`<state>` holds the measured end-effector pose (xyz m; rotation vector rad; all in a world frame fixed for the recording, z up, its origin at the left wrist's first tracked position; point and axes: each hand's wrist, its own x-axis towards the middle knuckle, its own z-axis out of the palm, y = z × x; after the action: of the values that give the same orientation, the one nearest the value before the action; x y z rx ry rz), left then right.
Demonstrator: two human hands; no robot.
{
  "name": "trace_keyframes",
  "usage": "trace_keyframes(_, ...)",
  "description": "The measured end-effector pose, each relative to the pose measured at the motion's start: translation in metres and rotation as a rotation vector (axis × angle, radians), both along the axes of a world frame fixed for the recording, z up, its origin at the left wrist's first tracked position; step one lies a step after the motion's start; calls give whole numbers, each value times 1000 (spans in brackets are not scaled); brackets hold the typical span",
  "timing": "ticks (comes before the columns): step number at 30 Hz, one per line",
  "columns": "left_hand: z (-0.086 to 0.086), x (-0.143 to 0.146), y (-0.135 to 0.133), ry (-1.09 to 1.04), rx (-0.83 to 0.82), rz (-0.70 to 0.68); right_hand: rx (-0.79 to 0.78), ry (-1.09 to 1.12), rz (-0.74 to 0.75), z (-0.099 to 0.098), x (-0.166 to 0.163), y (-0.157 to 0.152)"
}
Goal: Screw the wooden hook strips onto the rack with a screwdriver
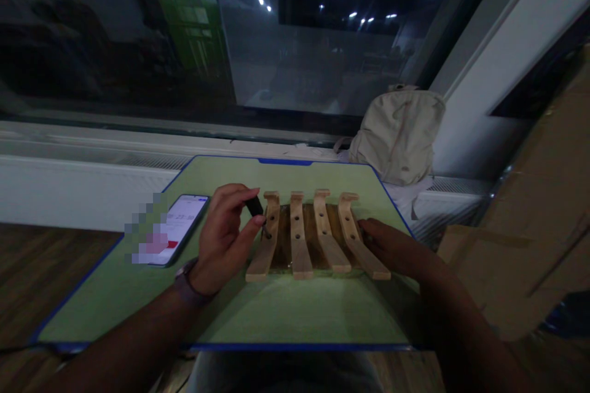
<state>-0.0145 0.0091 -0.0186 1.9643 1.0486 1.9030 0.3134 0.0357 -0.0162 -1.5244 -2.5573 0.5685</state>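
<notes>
Small black cylinder (254, 206) clamped by left fingers (235, 191), tip angled at 4 o'clock toward pale wooden slat (271, 221); right fingers (373, 230) laid together against rightmost pale wooden slat (348, 215).

Green mat (276, 313) on a wood table (46, 270) — phone (193, 215), wooden slats (298, 239) atop.

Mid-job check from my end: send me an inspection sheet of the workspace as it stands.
surface: green mat with a blue edge, on a wooden top
job's things: wooden rack of four slats with holes; small black piece
clutter: phone on the mat
hands: left hand pinches the black piece by the first slat; right hand lies flat against the last slat
cables: nothing seen
surroundings: beige backpack, cardboard box, dark window
</notes>
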Motion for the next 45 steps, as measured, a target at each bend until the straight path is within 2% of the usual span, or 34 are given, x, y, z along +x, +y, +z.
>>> trace_keyframes(2, 0, -2, 1, 8, -12, 93, 1, -1, 17, -2, 2, 0)
trace_keyframes(4, 1, -2, -1, -21, -90, 109, 1, -4, 30, -3, 3, 0)
trace_keyframes(8, 4, 5, -7, -134, -189, -75, -23, 4, 16, -1, 2, -1)
trace_keyframes(11, 5, 6, -8, -154, -121, -136, -36, -13, 0, 4, 0, -2)
trace_keyframes(16, 4, 2, -2, -121, 2, -113, -43, -11, 7, 5, -2, -2)
trace_keyframes(20, 3, 2, -4, -150, -133, -63, -44, -15, 8, 4, -2, -1)
trace_keyframes(23, 4, 3, -8, -110, -204, -154, -40, -15, 0, 3, -1, -1)
trace_keyframes(27, 5, 4, -6, -93, -130, -205, -34, -15, 2, 2, 0, -1)
trace_keyframes(30, 6, 2, -2, -108, -47, -155, -32, -21, -1, 3, -1, -2)
trace_keyframes(34, 6, 2, -2, -125, -159, -31, -17, -8, 2, 5, -2, -3)
trace_keyframes(40, 5, 6, -3, -196, -180, -211, -2, 12, -4, 4, -1, -3)
trace_keyframes(45, 3, 4, 1, -172, -105, -215, -6, 31, 2, 2, -1, -3)
